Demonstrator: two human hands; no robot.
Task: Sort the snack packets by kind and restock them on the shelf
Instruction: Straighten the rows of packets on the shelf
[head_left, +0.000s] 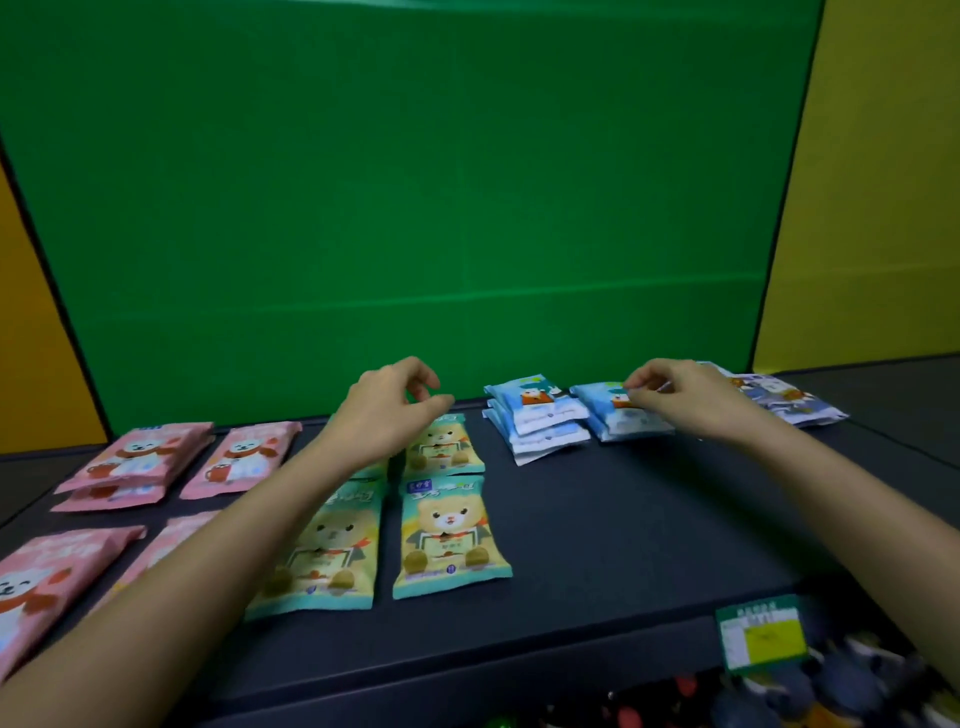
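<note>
1. Surface: a dark, matte shelf (597, 519) runs the width of the view. Its front edge carries a green and yellow price tag (762, 635) near the right end.
2. Room: a green backdrop (415, 182) stands upright directly behind the shelf. Yellow wall panels (872, 208) flank the backdrop on both sides.
3. Pink packets (140, 457): grouped at the left end of the shelf in two rows, some overlapping; the nearest ones are blurred.
4. Teal and yellow bear packets (449, 535): laid flat near the middle of the shelf, just right of the pink packets, in two columns.
5. Light blue packets (540, 415): two small stacks at the back of the shelf, right of the bear packets, close to the backdrop.
6. Blue-grey packets (789, 400): at the far right of the shelf's back edge, partly hidden by the right hand.
7. Left hand (389, 410): hovers above the rear bear packets, fingers curled with thumb and forefinger close together, holding nothing visible.
8. Right hand (675, 395): fingertips pinch the top edge of the uppermost packet on the right light blue stack (623, 421).
9. Below the shelf's front edge: blurred dark and coloured items, kind not discernible.
</note>
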